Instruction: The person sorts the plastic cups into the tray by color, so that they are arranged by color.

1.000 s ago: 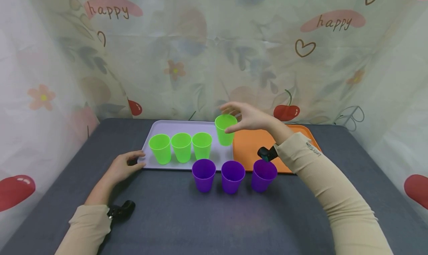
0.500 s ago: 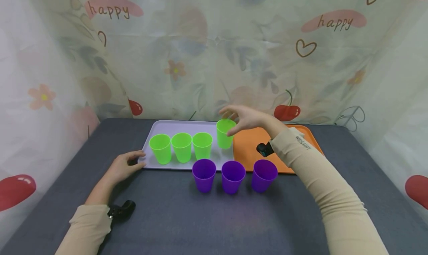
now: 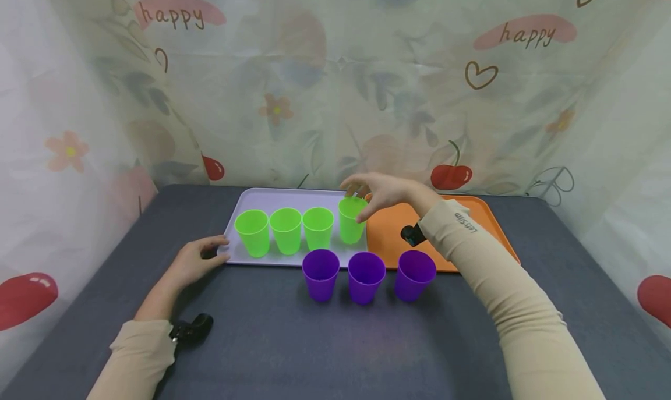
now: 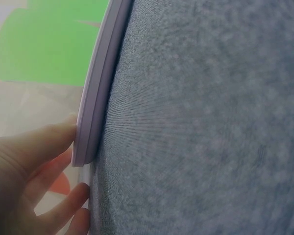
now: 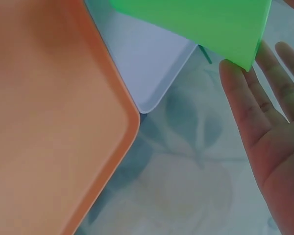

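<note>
My right hand (image 3: 385, 191) holds a bright green cup (image 3: 350, 222) between thumb and fingers, upright over the right end of the pale lilac tray (image 3: 272, 196). Whether its base touches the tray I cannot tell. Fingertips lie against that cup (image 5: 225, 29) in the right wrist view. Three more green cups (image 3: 285, 231) stand in a row to its left on the same tray. At the tray's left front corner rests my left hand (image 3: 193, 260), thumb and fingertips touching the rim. The left wrist view shows the thumb against the tray edge (image 4: 90, 107).
An orange tray (image 3: 398, 225) adjoins the lilac one on the right, beneath my right forearm. Three purple cups, left (image 3: 321, 275), middle (image 3: 366, 278) and right (image 3: 414, 276), stand on the dark table (image 3: 325, 347) in front of the trays. A patterned curtain (image 3: 335, 97) hangs behind.
My right hand has lowered the green cup toward the lilac tray, bringing it nearly level with the other green cups. The left hand and the purple cups have stayed put.
</note>
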The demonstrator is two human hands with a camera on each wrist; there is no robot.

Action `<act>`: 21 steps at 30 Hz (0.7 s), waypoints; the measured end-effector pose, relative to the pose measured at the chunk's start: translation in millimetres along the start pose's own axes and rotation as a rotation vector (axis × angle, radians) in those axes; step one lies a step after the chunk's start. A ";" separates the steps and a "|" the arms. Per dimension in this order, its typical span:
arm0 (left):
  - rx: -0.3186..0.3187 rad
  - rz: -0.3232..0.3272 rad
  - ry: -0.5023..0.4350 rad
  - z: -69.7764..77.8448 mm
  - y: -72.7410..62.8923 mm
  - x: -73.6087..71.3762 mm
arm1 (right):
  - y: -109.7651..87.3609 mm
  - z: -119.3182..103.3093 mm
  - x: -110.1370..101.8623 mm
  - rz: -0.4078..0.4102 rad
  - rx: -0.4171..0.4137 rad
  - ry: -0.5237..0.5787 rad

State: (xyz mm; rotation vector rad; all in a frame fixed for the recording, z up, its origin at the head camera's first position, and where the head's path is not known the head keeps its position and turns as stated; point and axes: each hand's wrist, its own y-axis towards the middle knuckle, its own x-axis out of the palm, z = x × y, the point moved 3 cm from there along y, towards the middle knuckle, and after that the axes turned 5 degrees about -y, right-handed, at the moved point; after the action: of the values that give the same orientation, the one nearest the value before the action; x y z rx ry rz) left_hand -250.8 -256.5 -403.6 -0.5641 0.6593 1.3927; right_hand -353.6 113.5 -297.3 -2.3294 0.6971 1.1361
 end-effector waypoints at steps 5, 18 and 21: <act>-0.007 -0.002 0.001 0.5 -0.2 0.5 | 1.8 -1.2 3.4 -0.032 -0.014 -0.031; -0.014 -0.006 0.007 -1.0 1.0 0.8 | 4.2 -5.1 7.5 -0.096 -0.022 -0.045; -0.015 -0.007 0.008 -0.9 1.2 0.8 | 3.7 -6.1 8.2 -0.104 -0.018 -0.059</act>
State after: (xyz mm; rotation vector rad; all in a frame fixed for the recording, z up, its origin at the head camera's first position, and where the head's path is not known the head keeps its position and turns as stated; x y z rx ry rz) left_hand -252.0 -256.4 -404.7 -0.5831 0.6532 1.3907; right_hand -348.0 105.1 -301.2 -2.3086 0.5407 1.1641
